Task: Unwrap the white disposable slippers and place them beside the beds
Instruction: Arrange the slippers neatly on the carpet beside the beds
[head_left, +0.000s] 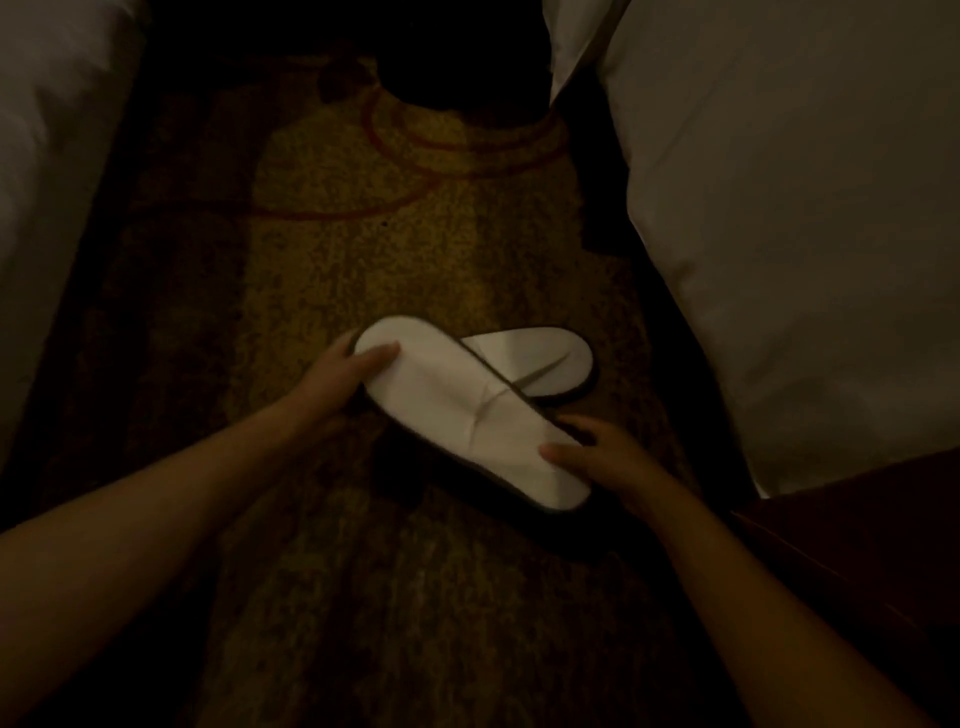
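Note:
Two flat white slippers with dark edges are low over the patterned carpet between two beds. The nearer slipper runs diagonally from upper left to lower right. My left hand grips its upper-left end, thumb on top. My right hand grips its lower-right end. The second slipper lies on the carpet behind it, partly covered, and no hand touches it. No wrapper is visible. The room is dim.
A bed with white linen rises on the right, another white bed edge on the left. The yellow-brown carpet with red curved lines fills the aisle. A dark shape stands at the far end. Dark wooden furniture sits at lower right.

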